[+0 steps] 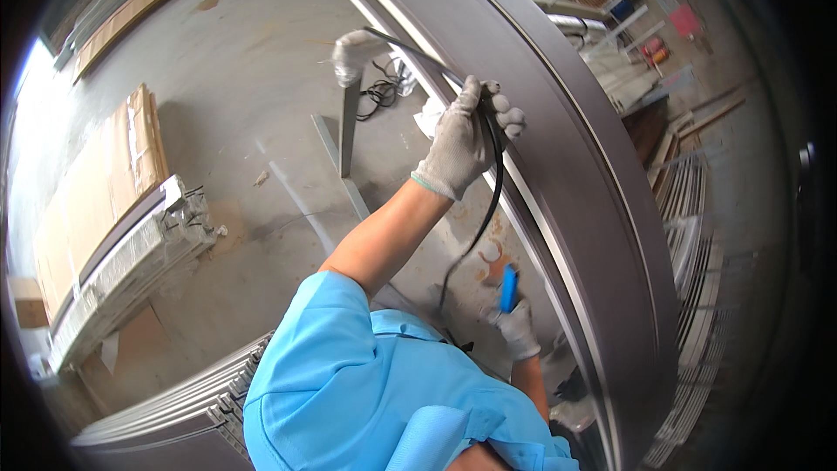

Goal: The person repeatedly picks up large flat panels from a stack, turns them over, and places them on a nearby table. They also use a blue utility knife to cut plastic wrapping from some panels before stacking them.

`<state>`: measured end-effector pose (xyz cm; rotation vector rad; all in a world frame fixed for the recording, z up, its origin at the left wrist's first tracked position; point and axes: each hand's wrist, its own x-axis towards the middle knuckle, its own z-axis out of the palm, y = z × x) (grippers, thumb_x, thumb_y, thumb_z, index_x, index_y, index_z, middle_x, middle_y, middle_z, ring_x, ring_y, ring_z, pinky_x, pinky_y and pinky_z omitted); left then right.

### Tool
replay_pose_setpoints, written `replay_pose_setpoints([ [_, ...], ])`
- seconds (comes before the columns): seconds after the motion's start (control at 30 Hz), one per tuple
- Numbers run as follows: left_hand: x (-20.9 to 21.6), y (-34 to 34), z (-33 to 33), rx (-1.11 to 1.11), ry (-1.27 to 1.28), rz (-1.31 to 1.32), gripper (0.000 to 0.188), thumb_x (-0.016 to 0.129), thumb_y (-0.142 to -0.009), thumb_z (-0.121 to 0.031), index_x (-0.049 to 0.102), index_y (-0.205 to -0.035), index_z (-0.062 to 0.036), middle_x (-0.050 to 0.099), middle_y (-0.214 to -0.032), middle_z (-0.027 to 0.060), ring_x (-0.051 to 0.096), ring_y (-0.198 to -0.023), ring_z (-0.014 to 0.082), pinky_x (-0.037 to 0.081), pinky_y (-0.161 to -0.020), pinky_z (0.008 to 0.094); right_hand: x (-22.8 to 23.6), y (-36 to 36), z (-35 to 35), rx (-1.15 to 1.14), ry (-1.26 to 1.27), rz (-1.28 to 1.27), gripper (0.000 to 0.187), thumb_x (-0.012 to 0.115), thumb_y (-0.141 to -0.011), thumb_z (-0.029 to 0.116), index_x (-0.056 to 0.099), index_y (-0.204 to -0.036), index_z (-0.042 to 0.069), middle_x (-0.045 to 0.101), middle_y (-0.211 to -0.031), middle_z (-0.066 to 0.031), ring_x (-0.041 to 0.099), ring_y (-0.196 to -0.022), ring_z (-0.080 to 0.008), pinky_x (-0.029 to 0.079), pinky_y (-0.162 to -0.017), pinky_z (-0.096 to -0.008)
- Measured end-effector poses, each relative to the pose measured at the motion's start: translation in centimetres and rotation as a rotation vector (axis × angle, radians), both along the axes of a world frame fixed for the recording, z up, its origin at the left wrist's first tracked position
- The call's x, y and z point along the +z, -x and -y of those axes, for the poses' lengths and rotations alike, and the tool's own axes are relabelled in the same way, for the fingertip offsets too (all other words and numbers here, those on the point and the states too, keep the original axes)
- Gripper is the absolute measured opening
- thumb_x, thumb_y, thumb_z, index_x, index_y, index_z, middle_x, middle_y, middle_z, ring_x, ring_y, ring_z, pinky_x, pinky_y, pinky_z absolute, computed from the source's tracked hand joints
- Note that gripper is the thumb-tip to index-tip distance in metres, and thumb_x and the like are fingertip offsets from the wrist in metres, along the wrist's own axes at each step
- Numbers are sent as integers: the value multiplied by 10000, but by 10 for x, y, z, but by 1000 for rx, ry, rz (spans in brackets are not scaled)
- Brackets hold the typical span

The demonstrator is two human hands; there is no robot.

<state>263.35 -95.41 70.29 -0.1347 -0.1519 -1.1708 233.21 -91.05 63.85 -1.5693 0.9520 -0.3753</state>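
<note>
A long grey-brown panel (pixel 571 148) with pale edge strips runs past me on the right, its shape bent by the lens. My left hand (pixel 462 139), in a pale knitted glove, is closed around a black flexible strip (pixel 498 187) at the panel's near edge. From that grip one length reaches up and left along the edge, and another hangs in a curve toward my body. Lower down, beside the panel, my gloved right hand (pixel 518 331) grips a flat blue tool (pixel 509 289). Its exact kind cannot be made out.
A metal stand (pixel 349 131) with a plastic-wrapped top is left of the panel, near a tangle of black cord (pixel 379 96) on the floor. Cardboard-covered bundles (pixel 105 183) lie at left. Stacked panels (pixel 183 410) are at lower left, long profiles (pixel 689 296) at right.
</note>
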Motion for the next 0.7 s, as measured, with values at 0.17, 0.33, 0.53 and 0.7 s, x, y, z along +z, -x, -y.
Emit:
replay_pose_setpoints([
  [0.17,4,103,-21,-274,67,1,368,459,-1018,-400,577,-1044,-52,647,-834,81,638,-792,263,524,-757,412,2,15,-4,-319,-87,277,475,846,-728,64,626,-1148,40,542,-710,71,488,-556,-43,414,-518,-207],
  [0.33,21,174,-34,-288,88,13,393,437,-1024,-413,576,-1044,-46,652,-822,93,647,-772,268,527,-752,415,18,53,-34,-151,-151,279,220,806,-795,120,629,-903,44,590,-756,30,491,-575,-51,397,-520,-209],
  [0.53,41,294,-58,-279,123,232,441,408,-1025,-444,581,-1019,-38,637,-797,108,661,-719,274,554,-711,408,23,175,-67,-554,132,644,295,761,-833,143,590,-1043,25,583,-779,-9,481,-572,-59,368,-491,-226],
  [0.7,60,432,-81,-523,172,223,424,415,-1025,-437,587,-970,-53,631,-790,99,656,-717,259,552,-710,398,35,294,-90,-245,-3,908,432,753,-837,134,554,-1200,12,576,-779,-21,475,-566,-75,364,-495,-227],
])
